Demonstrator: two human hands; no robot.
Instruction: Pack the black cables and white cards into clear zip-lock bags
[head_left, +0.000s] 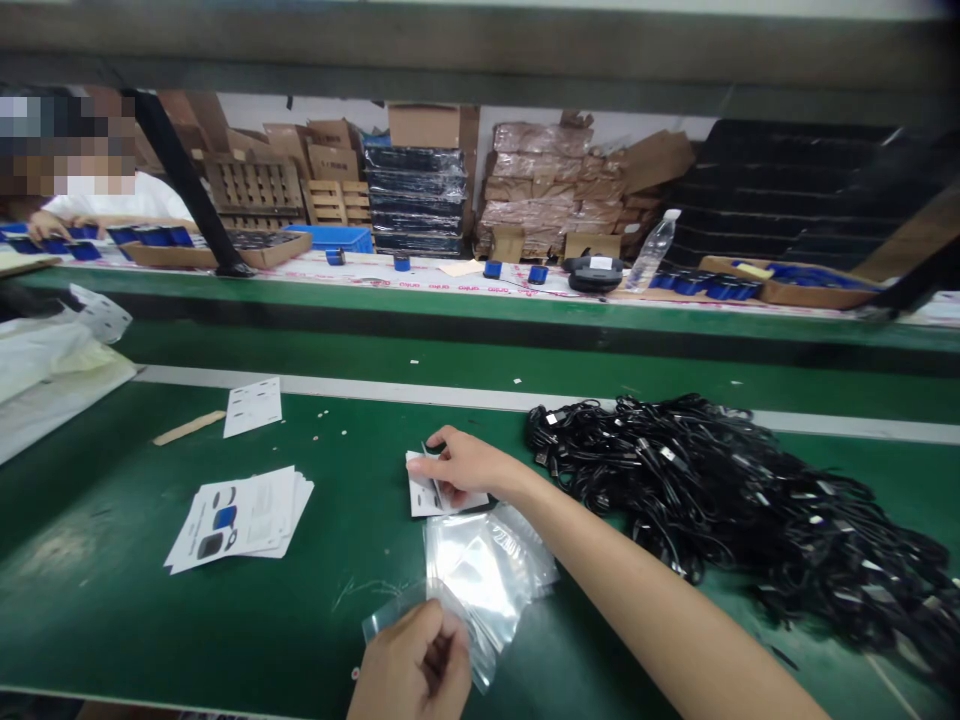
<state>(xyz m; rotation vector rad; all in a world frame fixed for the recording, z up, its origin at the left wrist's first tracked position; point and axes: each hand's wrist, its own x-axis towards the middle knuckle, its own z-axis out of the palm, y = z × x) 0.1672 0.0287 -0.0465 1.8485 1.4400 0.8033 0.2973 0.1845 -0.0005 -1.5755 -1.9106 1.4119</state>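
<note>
My left hand [412, 660], at the bottom middle, is closed with its fingertips pinching a clear plastic bag [390, 610]. Beside it, more clear bags [480, 570] lie in a loose, shiny pile on the green bench. Farther up, my right hand [457, 465] reaches in from the right over a small stack of white printed cards [424, 497]. Its thumb and fingers are closed on a white card, lifted at an angle from that stack. To the left lies another pile of white printed sheets [240, 520], showing pictures of dark and blue devices.
A tangled heap of black cables [675, 480] covers the right side. Left are a dotted white sheet [253, 407], a flat wooden stick [189, 428] and white plastic [52, 370]. A raised shelf behind holds a bottle [655, 250] and blue spools; a person [120, 195] works there.
</note>
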